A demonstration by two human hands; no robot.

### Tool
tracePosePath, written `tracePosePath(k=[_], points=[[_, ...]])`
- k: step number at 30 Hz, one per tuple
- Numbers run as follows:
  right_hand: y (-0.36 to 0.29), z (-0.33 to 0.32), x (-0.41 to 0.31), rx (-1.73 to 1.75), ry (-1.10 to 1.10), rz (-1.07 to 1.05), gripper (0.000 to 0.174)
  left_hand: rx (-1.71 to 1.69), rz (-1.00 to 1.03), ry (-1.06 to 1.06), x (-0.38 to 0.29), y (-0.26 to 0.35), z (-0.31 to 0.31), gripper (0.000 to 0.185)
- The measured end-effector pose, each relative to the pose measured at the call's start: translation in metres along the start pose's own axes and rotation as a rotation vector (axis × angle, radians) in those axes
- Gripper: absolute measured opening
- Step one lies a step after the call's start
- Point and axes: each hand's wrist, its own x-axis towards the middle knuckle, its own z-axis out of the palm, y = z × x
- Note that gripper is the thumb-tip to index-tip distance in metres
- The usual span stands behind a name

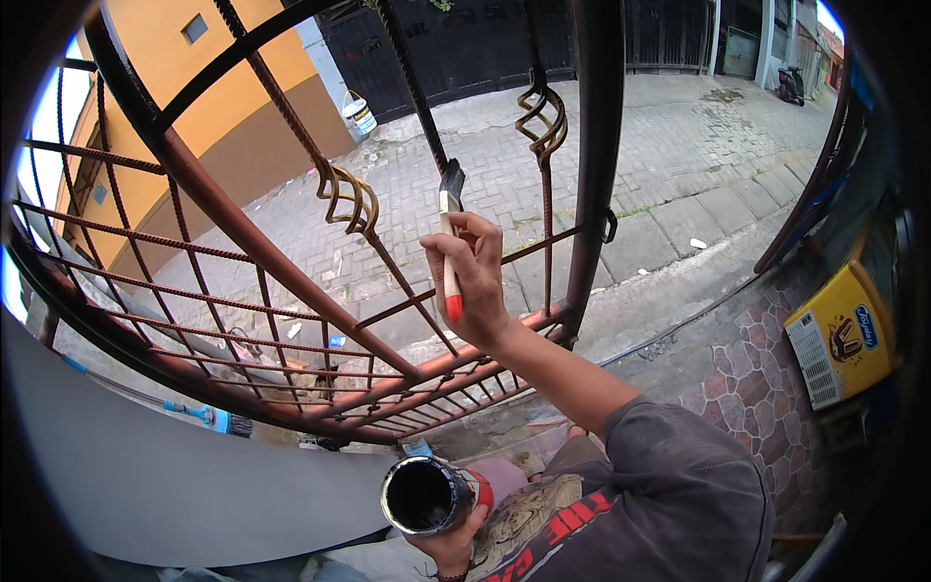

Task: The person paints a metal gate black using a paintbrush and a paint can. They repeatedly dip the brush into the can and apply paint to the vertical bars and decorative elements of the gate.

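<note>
My right hand (pixel 471 273) grips a paintbrush (pixel 449 209) by its pale wooden handle, which has a red end. The dark, paint-wet bristles touch a twisted bar (pixel 414 76) of the metal gate, black above the brush. Lower down, my left hand (pixel 454 542) is wrapped around a paint can (pixel 476 489) with black paint (pixel 420 497) inside and smears on its rim. Two basket twists, one gold-brown (pixel 348 196) and one partly black (pixel 542 120), flank the brush. The gate's lower rails (pixel 465 367) are reddish brown, while its right post (pixel 598 145) is mostly black.
A yellow carton (pixel 844 335) stands at the right, beside stone-patterned paving (pixel 756 385). To the left lies a large grey curved surface (pixel 182 473), with a blue-headed brush (pixel 211 418) near the gate. Beyond the bars are a paved street (pixel 465 131), a white bucket (pixel 360 116) and a parked scooter (pixel 790 86).
</note>
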Motion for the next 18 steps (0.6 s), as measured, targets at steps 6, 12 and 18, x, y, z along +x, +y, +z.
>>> tracePosePath(k=[6,12,18], points=[[-0.011,-0.036,-0.009,0.192,-0.105,-0.138,0.023,0.064,-0.07,-0.043,-0.003,-0.009,-0.005,0.104],[0.006,-0.045,0.051,-0.05,-0.14,-0.3,0.018,0.043,-0.096,-0.042,-0.004,-0.009,0.003,0.1],[-0.013,-0.058,0.057,-0.011,-0.148,-0.427,0.027,-0.027,-0.101,-0.064,-0.004,-0.01,0.005,0.104]])
